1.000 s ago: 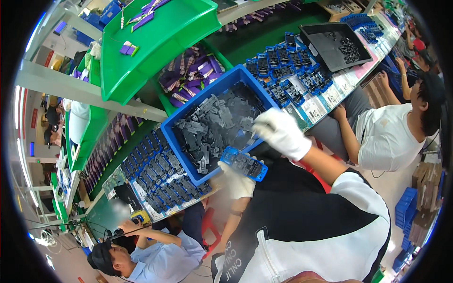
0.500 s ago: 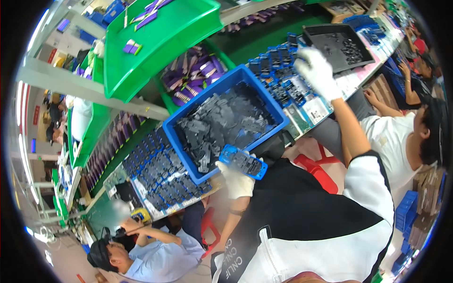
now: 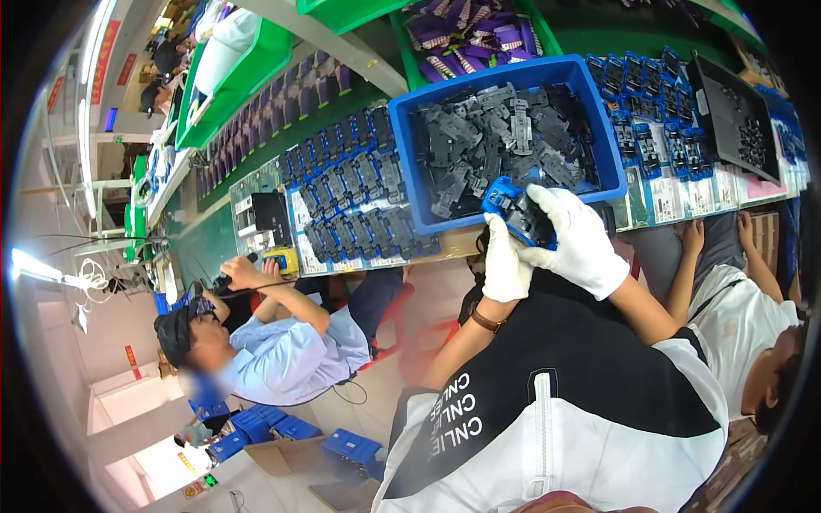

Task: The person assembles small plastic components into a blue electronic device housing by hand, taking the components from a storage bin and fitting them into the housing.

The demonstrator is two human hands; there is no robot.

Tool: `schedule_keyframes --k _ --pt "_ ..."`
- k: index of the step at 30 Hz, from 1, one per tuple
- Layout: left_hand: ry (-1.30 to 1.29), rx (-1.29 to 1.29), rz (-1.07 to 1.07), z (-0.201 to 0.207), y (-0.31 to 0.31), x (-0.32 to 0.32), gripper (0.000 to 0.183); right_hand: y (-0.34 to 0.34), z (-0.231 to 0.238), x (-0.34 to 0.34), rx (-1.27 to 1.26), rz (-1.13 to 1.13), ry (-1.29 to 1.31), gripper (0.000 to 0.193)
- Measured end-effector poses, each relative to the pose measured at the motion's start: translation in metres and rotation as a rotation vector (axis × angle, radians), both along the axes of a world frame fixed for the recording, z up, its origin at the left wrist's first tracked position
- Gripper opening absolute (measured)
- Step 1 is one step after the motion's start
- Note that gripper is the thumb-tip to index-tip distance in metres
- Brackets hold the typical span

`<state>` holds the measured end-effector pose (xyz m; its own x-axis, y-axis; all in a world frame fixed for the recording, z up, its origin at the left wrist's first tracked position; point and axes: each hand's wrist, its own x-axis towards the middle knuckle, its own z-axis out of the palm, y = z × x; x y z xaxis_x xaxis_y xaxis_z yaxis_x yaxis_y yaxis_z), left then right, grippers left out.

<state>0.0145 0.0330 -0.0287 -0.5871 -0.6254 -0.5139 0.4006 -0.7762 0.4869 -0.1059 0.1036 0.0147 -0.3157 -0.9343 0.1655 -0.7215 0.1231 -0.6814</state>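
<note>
Both gloved hands meet on a small blue and black toy car body point(image 3: 518, 210), held just below the blue bin point(image 3: 410, 162) of dark plastic parts point(image 3: 496, 137). Left hand point(image 3: 506, 261) grips it from 7 o'clock; right hand point(image 3: 580, 239) closes over it from 4 o'clock. A seated co-worker point(image 3: 274, 342) sits at 9 o'clock, well apart.

White-gloved left hand point(image 3: 506, 267) and right hand point(image 3: 580, 238), blue and black toy car body point(image 3: 518, 211), blue bin point(image 3: 599, 141) of dark grey plastic parts point(image 3: 500, 141), green counter point(image 3: 214, 244), purple packets point(image 3: 466, 34), black tray point(image 3: 737, 120), black-and-white jacket point(image 3: 556, 402), brown wrist strap point(image 3: 487, 321)
</note>
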Motion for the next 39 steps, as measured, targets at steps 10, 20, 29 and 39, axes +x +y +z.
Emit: schedule_keyframes --k 10,20,29,39 --pt "-0.137 -0.158 -0.071 -0.012 0.009 0.002 0.067 -0.010 0.007 -0.016 0.216 0.341 0.051 0.086" --pt "-0.024 -0.010 0.025 -0.045 -0.006 0.027 0.066 -0.009 -0.008 0.008 0.102 0.283 -0.107 0.069" --pt "0.173 -0.008 0.018 -0.009 -0.014 0.090 0.077 -0.050 0.000 0.020 -0.082 0.025 -0.593 0.057" --pt "0.091 0.071 0.576 -0.029 0.054 0.184 0.053 -0.063 -0.019 0.117 0.330 0.631 -0.510 0.064"
